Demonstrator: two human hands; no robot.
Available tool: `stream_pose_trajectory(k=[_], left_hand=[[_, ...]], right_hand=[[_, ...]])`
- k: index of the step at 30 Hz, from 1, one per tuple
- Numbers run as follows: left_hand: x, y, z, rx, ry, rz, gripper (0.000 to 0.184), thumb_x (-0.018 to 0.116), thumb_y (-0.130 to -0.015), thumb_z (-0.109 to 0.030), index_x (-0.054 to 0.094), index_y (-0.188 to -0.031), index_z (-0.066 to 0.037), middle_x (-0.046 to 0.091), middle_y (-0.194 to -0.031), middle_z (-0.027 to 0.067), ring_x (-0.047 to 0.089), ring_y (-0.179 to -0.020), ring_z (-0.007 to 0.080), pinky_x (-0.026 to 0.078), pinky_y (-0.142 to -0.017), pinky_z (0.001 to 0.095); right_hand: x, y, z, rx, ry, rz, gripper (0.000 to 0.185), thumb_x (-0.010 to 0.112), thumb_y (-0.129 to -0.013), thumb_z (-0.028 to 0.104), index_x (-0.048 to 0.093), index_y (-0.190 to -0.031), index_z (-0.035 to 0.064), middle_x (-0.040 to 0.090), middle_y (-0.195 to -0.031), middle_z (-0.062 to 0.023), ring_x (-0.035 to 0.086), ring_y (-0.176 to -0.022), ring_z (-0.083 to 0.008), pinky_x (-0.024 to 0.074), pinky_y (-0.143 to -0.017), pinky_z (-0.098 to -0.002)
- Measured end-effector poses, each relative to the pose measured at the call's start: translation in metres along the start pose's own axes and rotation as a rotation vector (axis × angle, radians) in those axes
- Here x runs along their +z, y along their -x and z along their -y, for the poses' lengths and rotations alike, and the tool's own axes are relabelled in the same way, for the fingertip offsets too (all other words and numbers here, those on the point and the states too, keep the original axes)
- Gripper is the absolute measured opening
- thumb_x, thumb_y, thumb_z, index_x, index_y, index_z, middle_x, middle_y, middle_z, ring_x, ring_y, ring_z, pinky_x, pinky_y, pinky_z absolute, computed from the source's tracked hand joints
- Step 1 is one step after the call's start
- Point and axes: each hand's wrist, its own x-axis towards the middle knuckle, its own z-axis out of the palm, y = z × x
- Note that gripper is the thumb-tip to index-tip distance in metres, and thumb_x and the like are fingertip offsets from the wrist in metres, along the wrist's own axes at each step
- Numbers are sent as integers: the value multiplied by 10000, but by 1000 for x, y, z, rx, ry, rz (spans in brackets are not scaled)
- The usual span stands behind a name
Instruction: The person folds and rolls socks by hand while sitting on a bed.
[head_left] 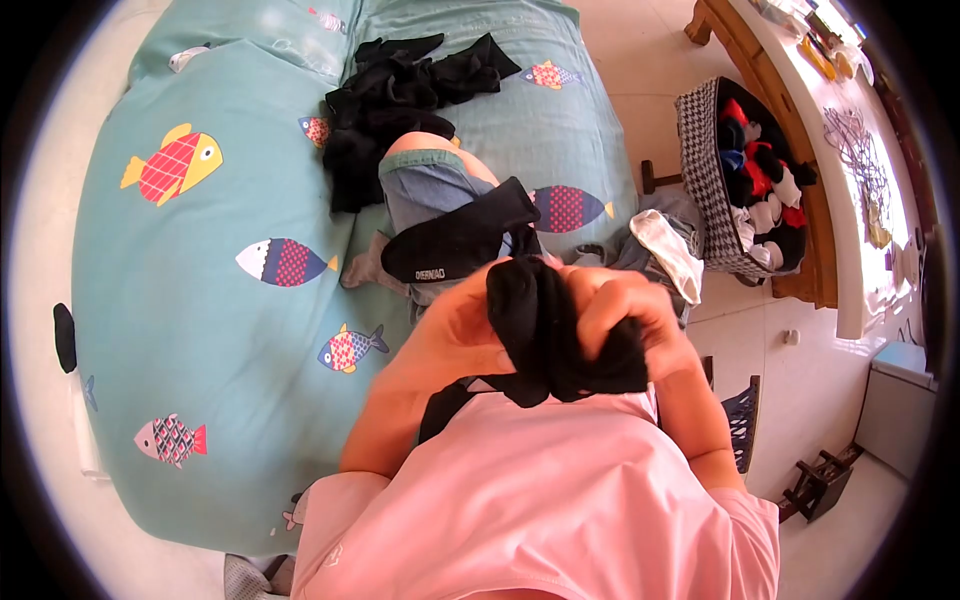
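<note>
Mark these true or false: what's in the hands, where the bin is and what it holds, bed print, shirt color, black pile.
1. The left hand and right hand are both on a black cloth. True.
2. The bin sits on the bed. False: the bin is off the bed, to its right.
3. The bin holds only white items. False: red, black and blue ones are in it too.
4. A black pile lies on the bed, beyond the hands. True.
5. The bed's cover has a fish print. True.
6. The shirt is green. False: it is pink.
</note>
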Motion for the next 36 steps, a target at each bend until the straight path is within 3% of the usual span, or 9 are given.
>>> stream_pose_trajectory(k=[6, 10, 13, 17, 20, 24, 25, 33, 36], left_hand=[[2, -27, 30, 497, -434, -405, 292, 558, -703, 90, 384, -916, -8, 569, -1062, 144, 561, -908, 149, 442, -794, 255], [18, -36, 59, 837, -490, -393, 357, 554, -814, 23, 275, -1031, -29, 474, -1150, 272, 547, -1016, 274, 421, -911, 357], [23, -28, 74, 808, -608, -383, 498, 492, -761, 119, 242, -1170, -17, 378, -1291, 267, 423, -1195, 292, 328, -993, 359], [5, -32, 63, 642, -601, -290, 769, 408, -686, 140, 68, -1362, -1, 256, -1367, 235, 317, -1263, 304, 237, -1046, 376], [0, -22, 67, 381, -596, -285, 863, 395, -615, 101, 38, -1394, -7, 180, -1405, 202, 257, -1293, 286, 206, -1057, 372], [4, -19, 49, 349, -174, -70, 859, 578, -747, -81, 21, -1398, -22, 164, -1415, 146, 233, -1300, 251, 209, -1052, 347], [9, -21, 48, 389, -173, -122, 887, 666, -779, -251, 61, -1391, -38, 202, -1396, 127, 274, -1269, 224, 240, -1038, 344], [11, -34, 65, 533, -189, -332, 597, 527, -893, -206, 161, -1349, -83, 323, -1325, 141, 423, -1144, 207, 336, -984, 337], [11, -37, 66, 498, 106, -373, 472, 425, -928, -130, 195, -1339, -103, 352, -1323, 114, 458, -1132, 225, 374, -962, 352]], right_hand=[[30, -2, 9, 124, 732, -318, 364, 707, -557, -13, 524, -870, 27, 560, -774, -91, 566, -676, -264, 447, -602, -308], [26, -2, -11, -27, 887, -557, 339, 705, -633, -16, 488, -889, 34, 534, -747, -116, 539, -616, -261, 442, -566, -310], [23, -5, -6, 60, 1052, -647, 307, 682, -705, 17, 478, -935, 13, 539, -782, -114, 547, -637, -252, 451, -576, -296], [32, -5, -1, 108, 544, -497, 375, 636, -748, 7, 477, -1086, -23, 526, -954, -131, 564, -798, -218, 495, -706, -295], [34, -3, -6, 143, 581, -525, 366, 599, -750, -54, 478, -1094, -25, 524, -976, -122, 557, -844, -207, 499, -740, -297], [30, -2, -11, 136, 707, -566, 343, 636, -712, -75, 514, -1026, -13, 546, -894, -108, 574, -776, -184, 507, -681, -285], [29, -2, -10, 171, 723, -548, 308, 640, -713, -68, 524, -993, -14, 550, -873, -107, 575, -760, -184, 506, -669, -282], [20, 3, -19, 207, 451, -479, 100, 591, -805, 12, 517, -869, -7, 553, -815, -88, 551, -728, -139, 471, -682, -251], [32, 1, -19, 205, -59, -573, 114, 561, -842, 48, 475, -903, 5, 538, -809, -74, 526, -723, -130, 446, -691, -254]])
